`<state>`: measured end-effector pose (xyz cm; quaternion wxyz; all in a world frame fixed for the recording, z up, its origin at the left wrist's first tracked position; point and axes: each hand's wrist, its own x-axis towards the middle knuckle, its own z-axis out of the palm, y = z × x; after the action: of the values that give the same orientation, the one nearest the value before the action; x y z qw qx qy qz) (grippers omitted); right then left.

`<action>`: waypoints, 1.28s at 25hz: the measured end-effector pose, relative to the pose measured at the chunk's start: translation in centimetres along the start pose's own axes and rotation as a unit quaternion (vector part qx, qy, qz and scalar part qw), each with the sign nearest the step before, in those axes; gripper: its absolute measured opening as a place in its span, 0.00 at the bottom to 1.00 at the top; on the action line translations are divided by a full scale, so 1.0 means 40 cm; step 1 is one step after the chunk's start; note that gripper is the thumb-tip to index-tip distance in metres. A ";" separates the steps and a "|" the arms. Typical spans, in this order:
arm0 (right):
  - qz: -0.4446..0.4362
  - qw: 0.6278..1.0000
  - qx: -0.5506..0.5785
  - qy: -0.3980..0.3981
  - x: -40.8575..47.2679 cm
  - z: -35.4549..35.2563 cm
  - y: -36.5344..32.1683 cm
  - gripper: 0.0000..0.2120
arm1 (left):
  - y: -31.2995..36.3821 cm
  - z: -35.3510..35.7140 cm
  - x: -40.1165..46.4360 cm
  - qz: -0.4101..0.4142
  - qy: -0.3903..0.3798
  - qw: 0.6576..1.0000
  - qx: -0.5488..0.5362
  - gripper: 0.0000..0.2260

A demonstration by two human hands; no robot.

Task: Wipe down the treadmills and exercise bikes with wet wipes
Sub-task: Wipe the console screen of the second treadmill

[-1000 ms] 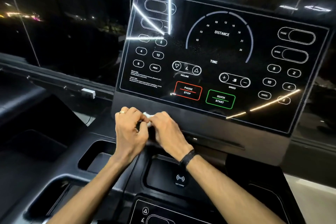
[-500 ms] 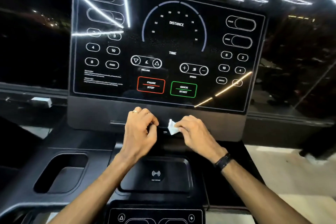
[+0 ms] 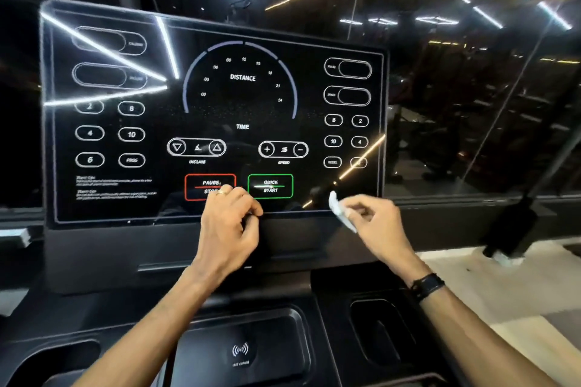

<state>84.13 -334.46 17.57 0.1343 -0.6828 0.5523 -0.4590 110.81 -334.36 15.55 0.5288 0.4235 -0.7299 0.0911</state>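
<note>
My right hand [image 3: 374,223] pinches a small white wet wipe [image 3: 340,213] between thumb and fingertips, the other fingers curled loosely behind it. The wipe is crumpled and hangs in front of the lower right corner of the treadmill console screen [image 3: 213,116], just about at the screen's bottom edge; I cannot tell whether it touches the glass. My left hand [image 3: 231,223] is well apart from the right, its fingers curled in with the thumb meeting them, and it holds nothing I can see. It sits low in front of the screen, covering part of the red PAUSE STOP button [image 3: 210,186], with a ring [image 3: 221,192] on one finger. The green QUICK START button [image 3: 270,186] shows between my two hands. A dark band [image 3: 429,286] wraps my right wrist.

The screen is dark and glossy, streaked with reflected strip lights, and shows a DISTANCE dial, TIME, incline and speed controls, and numbered buttons down both sides. Below it, the black console has a charging pad [image 3: 240,352] in the middle and a recessed holder [image 3: 380,333] to its right. Behind the console is dark glass full of ceiling-light reflections.
</note>
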 end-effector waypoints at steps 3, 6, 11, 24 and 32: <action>0.012 0.991 0.086 0.098 0.055 -0.053 -0.050 0.13 | 0.048 0.044 0.071 0.056 -0.012 0.998 -0.003 0.06; 0.010 0.979 0.142 0.149 0.115 -0.090 -0.075 0.10 | 0.096 0.081 0.158 0.114 -0.026 0.993 0.019 0.06; -0.019 0.956 0.119 0.267 0.275 -0.143 -0.094 0.07 | 0.161 0.080 0.346 0.150 -0.014 0.984 0.091 0.17; -0.244 0.932 -0.231 0.134 0.550 -0.115 -0.091 0.29 | 0.084 0.130 0.715 0.004 -0.114 0.953 0.281 0.45; -0.180 0.932 -0.285 0.132 0.542 -0.004 -0.175 0.39 | 0.058 0.156 0.737 0.034 -0.078 0.951 0.297 0.39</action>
<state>87.72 -350.97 32.86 -0.2247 -0.7133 0.5407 -0.3852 102.38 -351.91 38.65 0.3175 0.5425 -0.7223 0.2884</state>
